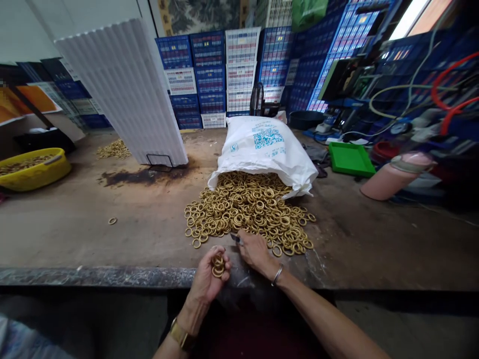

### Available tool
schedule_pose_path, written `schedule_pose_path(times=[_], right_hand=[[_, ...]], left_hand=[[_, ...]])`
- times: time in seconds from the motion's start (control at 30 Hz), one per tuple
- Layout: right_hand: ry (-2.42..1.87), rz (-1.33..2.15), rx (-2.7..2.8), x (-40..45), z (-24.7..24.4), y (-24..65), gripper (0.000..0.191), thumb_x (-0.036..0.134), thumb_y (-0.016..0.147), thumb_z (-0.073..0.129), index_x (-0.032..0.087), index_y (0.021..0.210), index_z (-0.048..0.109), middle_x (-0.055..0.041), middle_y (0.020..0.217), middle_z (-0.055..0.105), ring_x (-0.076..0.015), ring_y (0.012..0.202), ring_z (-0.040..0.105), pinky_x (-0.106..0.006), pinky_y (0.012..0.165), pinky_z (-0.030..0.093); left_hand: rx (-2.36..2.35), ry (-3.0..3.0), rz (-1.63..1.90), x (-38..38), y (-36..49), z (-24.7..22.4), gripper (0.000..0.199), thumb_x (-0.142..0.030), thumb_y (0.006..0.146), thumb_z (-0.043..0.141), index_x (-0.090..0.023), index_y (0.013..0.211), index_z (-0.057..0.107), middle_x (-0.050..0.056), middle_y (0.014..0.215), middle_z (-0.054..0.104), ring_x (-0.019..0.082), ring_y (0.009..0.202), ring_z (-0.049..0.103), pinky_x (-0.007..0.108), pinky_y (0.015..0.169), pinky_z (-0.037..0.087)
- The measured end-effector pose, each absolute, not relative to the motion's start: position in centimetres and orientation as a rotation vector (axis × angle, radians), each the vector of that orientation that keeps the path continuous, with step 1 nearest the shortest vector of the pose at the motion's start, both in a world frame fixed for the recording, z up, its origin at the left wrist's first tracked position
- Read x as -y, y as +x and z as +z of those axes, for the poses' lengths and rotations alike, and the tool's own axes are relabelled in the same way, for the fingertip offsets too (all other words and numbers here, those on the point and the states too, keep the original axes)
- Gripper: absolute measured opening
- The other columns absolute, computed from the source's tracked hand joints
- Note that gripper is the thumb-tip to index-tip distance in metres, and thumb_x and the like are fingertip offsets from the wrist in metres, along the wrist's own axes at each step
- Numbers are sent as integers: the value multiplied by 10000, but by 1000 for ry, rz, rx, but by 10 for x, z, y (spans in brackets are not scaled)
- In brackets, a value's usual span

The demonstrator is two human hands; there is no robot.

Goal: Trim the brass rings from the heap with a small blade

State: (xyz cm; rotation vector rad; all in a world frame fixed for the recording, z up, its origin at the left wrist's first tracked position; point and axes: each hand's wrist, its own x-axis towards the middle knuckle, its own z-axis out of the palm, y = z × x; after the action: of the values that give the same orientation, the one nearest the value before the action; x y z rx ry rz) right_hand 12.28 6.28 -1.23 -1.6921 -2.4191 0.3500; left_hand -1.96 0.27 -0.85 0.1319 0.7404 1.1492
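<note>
My left hand (211,273), palm up at the front edge of the table, has its fingers curled around several brass-coloured rings (217,265). Close by on the right, my right hand (256,253) grips a small tool with a dark, pointed blade (235,239); its exact kind is hard to make out. Just beyond both hands spreads a heap of brass-coloured rings (243,212). It spills from the mouth of a white woven sack (239,144) lying on its side.
One loose ring (113,221) lies on the brown table (67,229) at left. A yellow basin (33,169), a white corrugated panel (127,89) on a wire stand, a green tray (351,158) and a pink bottle (392,177) surround the work area. Stacked crates (209,80) stand behind.
</note>
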Motion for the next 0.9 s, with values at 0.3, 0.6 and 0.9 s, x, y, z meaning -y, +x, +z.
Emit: schedule_pose_path(times=[0.3,0.6,0.9], right_hand=[[-1273,1525,1698,-50,0,135,136,306,720,497,179,685,465,77,494,369,-53,424,325,-168,403,252],[-1236,1876,1282,-38,4,133,305,452,673,567,199,737,409,119,466,348,-18,318,269,-133,296,204],[-1207,1927,1243,-41,-10,133,316,482,704,503,174,674,437,74,525,475,-16,316,298,-145,292,211]], left_hand=[[-1117,676,1245,-2,-7,-10,294,-359,667,636,-173,864,522,-56,532,506,58,389,437,151,361,292],[-1246,1037,1301,2,4,-14,198,-348,724,581,-162,789,562,-51,526,471,51,436,394,165,444,321],[-1106,763,1138,3,4,-14,309,-444,698,583,-164,797,497,-39,591,515,31,392,380,139,345,240]])
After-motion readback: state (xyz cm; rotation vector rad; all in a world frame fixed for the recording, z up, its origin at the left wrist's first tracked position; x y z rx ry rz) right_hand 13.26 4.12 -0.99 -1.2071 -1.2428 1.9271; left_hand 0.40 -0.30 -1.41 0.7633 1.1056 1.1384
